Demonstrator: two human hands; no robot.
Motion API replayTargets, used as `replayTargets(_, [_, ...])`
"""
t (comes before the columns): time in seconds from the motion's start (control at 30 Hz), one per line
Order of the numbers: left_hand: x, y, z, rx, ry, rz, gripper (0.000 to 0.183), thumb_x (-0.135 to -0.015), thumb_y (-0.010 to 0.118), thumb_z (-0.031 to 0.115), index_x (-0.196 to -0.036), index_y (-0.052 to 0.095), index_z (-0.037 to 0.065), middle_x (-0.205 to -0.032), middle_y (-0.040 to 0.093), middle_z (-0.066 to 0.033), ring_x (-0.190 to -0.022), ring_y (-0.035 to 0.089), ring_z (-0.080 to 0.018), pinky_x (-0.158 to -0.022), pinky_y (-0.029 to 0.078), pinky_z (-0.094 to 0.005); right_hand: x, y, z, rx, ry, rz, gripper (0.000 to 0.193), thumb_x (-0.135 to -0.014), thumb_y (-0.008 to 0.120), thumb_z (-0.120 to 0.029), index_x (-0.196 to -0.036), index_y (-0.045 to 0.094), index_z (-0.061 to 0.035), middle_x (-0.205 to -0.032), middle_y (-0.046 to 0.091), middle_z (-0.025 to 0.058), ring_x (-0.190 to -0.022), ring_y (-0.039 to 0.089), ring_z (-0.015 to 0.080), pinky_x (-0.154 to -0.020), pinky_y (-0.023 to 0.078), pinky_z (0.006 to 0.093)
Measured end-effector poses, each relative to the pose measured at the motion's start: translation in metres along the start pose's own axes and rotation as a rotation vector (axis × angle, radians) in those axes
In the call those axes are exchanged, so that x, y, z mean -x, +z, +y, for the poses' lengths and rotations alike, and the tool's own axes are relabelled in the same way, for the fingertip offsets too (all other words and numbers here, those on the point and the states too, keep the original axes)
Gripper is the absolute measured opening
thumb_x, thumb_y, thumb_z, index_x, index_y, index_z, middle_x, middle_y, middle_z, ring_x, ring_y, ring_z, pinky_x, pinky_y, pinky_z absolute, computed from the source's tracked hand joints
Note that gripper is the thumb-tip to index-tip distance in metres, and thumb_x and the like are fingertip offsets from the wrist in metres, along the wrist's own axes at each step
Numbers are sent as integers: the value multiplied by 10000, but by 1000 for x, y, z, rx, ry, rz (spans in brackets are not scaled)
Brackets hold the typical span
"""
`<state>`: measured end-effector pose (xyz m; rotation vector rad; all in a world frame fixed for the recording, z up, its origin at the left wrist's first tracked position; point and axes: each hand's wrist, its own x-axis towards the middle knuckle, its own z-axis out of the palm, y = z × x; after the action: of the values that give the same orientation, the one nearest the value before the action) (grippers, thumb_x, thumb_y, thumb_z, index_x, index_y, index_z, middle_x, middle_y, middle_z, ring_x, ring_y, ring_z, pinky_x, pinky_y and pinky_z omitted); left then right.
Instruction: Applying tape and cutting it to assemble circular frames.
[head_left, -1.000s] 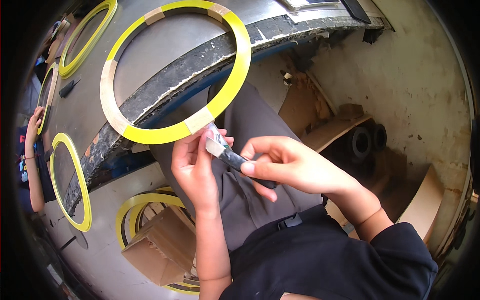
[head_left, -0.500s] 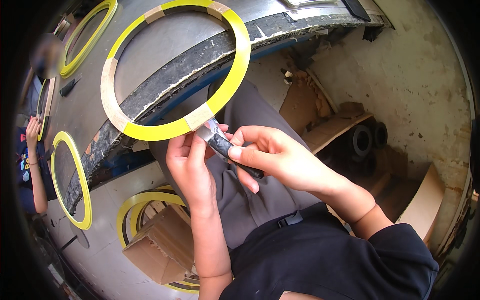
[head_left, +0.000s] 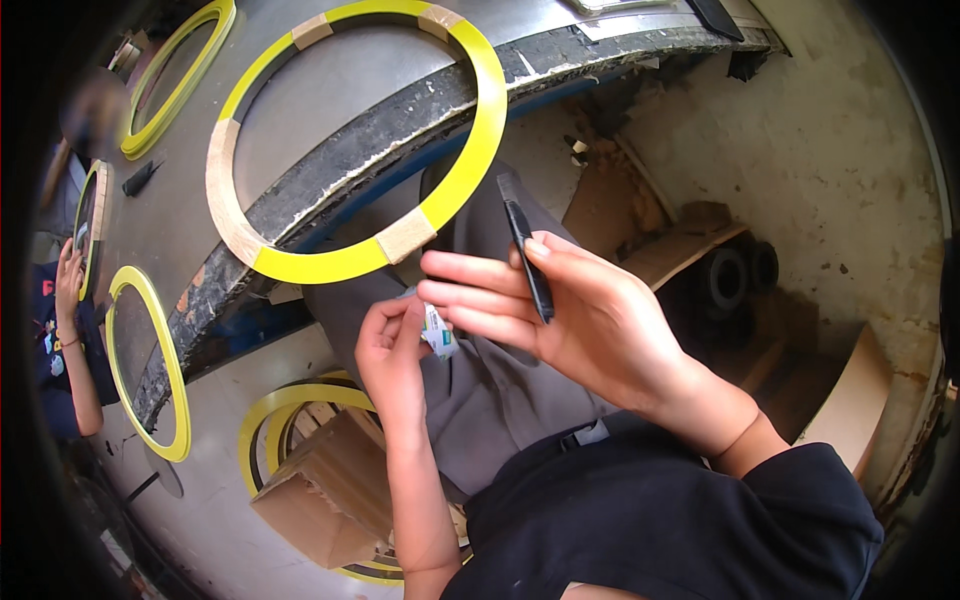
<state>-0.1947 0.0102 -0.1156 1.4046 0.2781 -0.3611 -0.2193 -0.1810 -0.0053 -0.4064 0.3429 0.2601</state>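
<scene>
My right hand (head_left: 600, 315) keeps a black-handled knife (head_left: 517, 225) pinned under its thumb. The blade points up and away, and the other fingers stretch out toward my left hand (head_left: 392, 345). In my left fingertips is a small white printed wrapper (head_left: 438, 335) with green marks, partly hidden by the fingers. Just beyond both hands, a large yellow ring (head_left: 330, 265) with tan patches overhangs the table edge. Neither hand touches the ring.
The metal table (head_left: 345, 75) has a worn black edge (head_left: 350, 150). More yellow rings (head_left: 180, 400) stand at the left, near another person's hand (head_left: 68, 280). A cardboard box (head_left: 325, 490) sits below. Dark rolls (head_left: 725, 278) lie under the right side.
My right hand has moved right, away from the left, turning the knife upright and straightening its fingers. My left hand has dropped slightly away from the ring, and the wrapper shows more.
</scene>
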Motion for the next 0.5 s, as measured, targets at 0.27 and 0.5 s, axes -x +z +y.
replayTargets(0.27, [37, -6, 35, 46, 209, -2, 49, -995, 608, 9, -1022, 597, -30, -921, 719, -149, -804, 701, -175, -781, 566, -291, -47, -1, 17, 14, 4, 29, 336, -1086, 349, -229, -1196, 554, 13, -1479, 492, 261, -1404, 463, 322, -1234, 270, 484])
replayTargets(0.5, [53, -50, 135, -685, 940, 285, 100, -920, 619, -65, -1011, 626, -25, -882, 723, -158, -815, 718, -214, -735, 577, -305, -5, -13, -44, 1000, -659, 329, 79, -1004, 565, -149, -1000, 540, -74, -897, 670, 69, -793, 607, 189, -744, 480, 304])
